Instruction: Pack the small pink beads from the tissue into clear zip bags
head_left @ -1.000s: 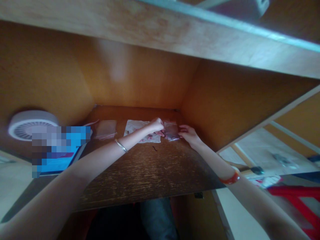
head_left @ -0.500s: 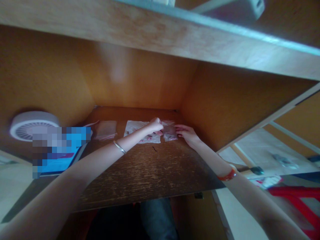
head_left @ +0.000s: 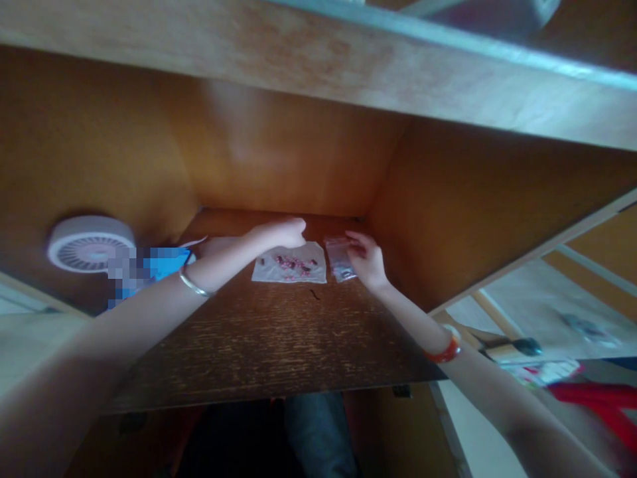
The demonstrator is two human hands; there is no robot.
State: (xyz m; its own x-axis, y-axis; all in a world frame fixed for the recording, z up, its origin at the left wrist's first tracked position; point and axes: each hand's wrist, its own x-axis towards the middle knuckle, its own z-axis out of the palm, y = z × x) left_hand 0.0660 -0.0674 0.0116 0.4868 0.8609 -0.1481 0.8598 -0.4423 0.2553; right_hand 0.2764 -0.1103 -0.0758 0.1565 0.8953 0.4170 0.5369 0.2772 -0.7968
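My left hand is closed above the back edge of a white paper sheet; whatever its fingers pinch, if anything, is hidden. Small pink and dark red beads lie scattered on that sheet. To its right is a small clear plastic bag with something dark and small near its lower end. My right hand has its fingers curled over the bag's right edge, gripping it. A short dark thread-like piece rests on the wood in front of the sheet.
All this lies on a worn dark wooden desk inside a deep wooden recess. A white round fan and a partly blurred blue screen stand at the left. A shelf edge runs overhead. A red stool-like object is at the lower right.
My left hand has moved left and back, off the bag's side, uncovering the beads on the sheet. My right hand's fingers have curled further over the bag. The view has shifted slightly.
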